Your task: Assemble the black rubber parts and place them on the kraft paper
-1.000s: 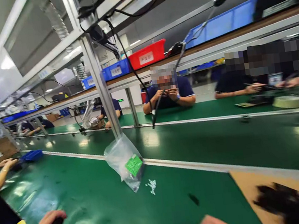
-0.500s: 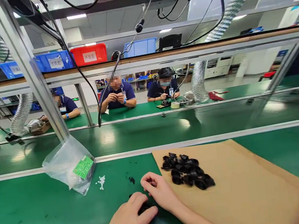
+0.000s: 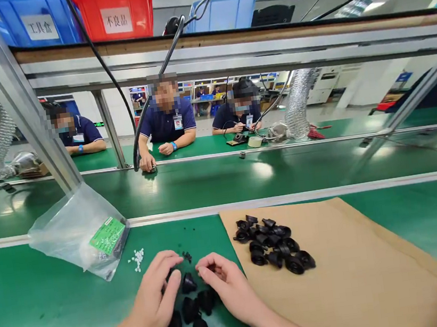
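Both hands rest low on the green tabletop (image 3: pixel 40 310), near the viewer, with a small cluster of black plastic parts (image 3: pixel 192 309) between and just below them. The left hand (image 3: pixel 156 300) lies with its fingers curled loosely over the left side of the cluster, the thumb reaching toward one cone-shaped part (image 3: pixel 188 284); whether it actually pinches anything cannot be told. The right hand (image 3: pixel 229 288) sits just right of that same part, fingertips bent inward and close to it, gripping nothing that shows. That part lies between the two thumbs, about equally near to each, its narrow end pointing up and away. About five parts can be counted in this near cluster. A second, larger pile (image 3: pixel 273 245), roughly a dozen pieces, lies on the brown paper sheet (image 3: pixel 357 274) to the right and farther off, nearer the right hand. To the far left are a clear plastic bag (image 3: pixel 78 230) with a green label and a few white bits (image 3: pixel 137 259).
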`<state>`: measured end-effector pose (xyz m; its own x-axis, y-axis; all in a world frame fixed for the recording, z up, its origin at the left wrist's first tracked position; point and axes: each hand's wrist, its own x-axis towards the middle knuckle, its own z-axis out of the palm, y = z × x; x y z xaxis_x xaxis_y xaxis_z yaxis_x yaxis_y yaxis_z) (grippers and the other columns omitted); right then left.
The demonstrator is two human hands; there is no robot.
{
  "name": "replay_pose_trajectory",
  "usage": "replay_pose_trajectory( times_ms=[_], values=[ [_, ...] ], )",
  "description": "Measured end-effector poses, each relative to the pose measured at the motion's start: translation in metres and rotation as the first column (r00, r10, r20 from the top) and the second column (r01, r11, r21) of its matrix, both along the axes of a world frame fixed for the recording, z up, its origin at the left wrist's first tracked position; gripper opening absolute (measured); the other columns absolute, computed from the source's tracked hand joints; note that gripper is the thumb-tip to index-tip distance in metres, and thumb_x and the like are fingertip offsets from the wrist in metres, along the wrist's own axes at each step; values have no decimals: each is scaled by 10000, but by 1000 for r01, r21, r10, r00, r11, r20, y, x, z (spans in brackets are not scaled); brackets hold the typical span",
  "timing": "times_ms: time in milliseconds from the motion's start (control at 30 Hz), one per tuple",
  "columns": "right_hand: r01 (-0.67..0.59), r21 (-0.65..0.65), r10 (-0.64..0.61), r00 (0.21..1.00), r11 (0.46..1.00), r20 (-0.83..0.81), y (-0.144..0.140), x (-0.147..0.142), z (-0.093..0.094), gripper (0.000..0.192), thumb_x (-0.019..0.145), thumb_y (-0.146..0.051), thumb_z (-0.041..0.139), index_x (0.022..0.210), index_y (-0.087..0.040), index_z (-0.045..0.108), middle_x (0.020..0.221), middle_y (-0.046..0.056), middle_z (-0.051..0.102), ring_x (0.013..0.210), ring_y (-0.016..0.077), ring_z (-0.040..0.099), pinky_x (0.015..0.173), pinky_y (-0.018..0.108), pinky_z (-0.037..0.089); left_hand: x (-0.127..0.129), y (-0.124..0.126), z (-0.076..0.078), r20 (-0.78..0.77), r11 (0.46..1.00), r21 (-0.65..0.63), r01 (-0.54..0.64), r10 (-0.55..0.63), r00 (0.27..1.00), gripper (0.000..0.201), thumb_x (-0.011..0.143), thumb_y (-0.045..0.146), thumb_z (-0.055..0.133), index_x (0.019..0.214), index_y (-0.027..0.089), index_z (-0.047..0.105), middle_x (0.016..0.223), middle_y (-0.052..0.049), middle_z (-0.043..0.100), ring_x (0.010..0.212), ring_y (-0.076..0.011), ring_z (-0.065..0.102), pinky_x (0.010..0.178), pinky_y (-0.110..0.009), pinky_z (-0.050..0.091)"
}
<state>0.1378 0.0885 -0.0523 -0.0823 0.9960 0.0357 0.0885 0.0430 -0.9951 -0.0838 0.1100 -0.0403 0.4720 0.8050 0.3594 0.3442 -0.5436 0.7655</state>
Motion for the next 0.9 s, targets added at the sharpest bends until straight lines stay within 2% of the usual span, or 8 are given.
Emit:
replay_pose_trajectory(
  times_ms=[67,200,333,433,533,733,800,900],
  values=[
    [-2,-29,0,999,1000,-42,2,0,-1,412,941,-596,674,934,-184,662,893,44,657,821,207,604,756,314,509,1,0,1,-66,996,76,-37,42,997,246,1031,248,504,1234,233,641,1268,-132,631,1210,-277,596,1034,-429,543],
    [-31,-54,27,997,998,-70,2,1,-3,403,934,-595,681,970,-194,660,933,60,665,872,238,637,714,312,534,1,0,0,-141,969,222,-104,137,980,293,973,188,560,1248,246,641,1325,-136,583,1253,-310,545,1065,-486,511],
    [-97,-11,97,992,995,84,-5,1,4,260,990,-459,637,947,-203,654,1151,84,696,930,223,653,790,312,522,-6,10,-4,-194,941,256,-220,273,942,366,961,248,611,1326,228,603,1356,-157,561,1244,-346,539,1049,-556,508],
    [-187,25,177,958,982,225,-12,0,15,145,997,-313,605,907,-207,646,1228,62,701,922,192,655,802,289,503,-9,15,-12,-264,965,198,-171,220,939,380,980,228,578,1360,215,576,1237,-137,644,1129,-323,600,988,-532,545],
    [-283,44,258,919,958,298,-17,-1,25,73,960,-209,596,907,-214,646,1110,30,744,862,173,651,757,264,490,-7,12,-20,-270,985,141,-98,134,953,373,992,148,509,1347,235,584,1196,-110,683,1071,-296,625,962,-492,559],
    [-413,88,375,883,906,282,-21,-4,27,71,884,-151,645,888,-204,692,1011,17,765,798,158,651,755,255,511,-1,5,-27,-83,999,19,-29,31,996,524,960,72,507,1430,303,510,1346,-87,643,1247,-257,614,1086,-437,522],
    [-358,175,312,918,917,245,-19,-4,25,72,896,-172,651,865,-198,711,925,25,751,783,166,655,746,264,514,0,5,-28,-23,1000,-11,-3,2,1000,586,937,61,535,1458,329,492,1376,-82,629,1256,-252,620,1093,-425,522],
    [-145,318,79,974,937,211,-13,-3,22,109,937,-211,652,869,-200,736,839,33,706,781,180,645,715,275,500,2,4,-29,62,997,-50,57,-54,997,638,908,47,560,1466,350,498,1371,-80,622,1190,-242,655,1043,-400,549]
  ],
)
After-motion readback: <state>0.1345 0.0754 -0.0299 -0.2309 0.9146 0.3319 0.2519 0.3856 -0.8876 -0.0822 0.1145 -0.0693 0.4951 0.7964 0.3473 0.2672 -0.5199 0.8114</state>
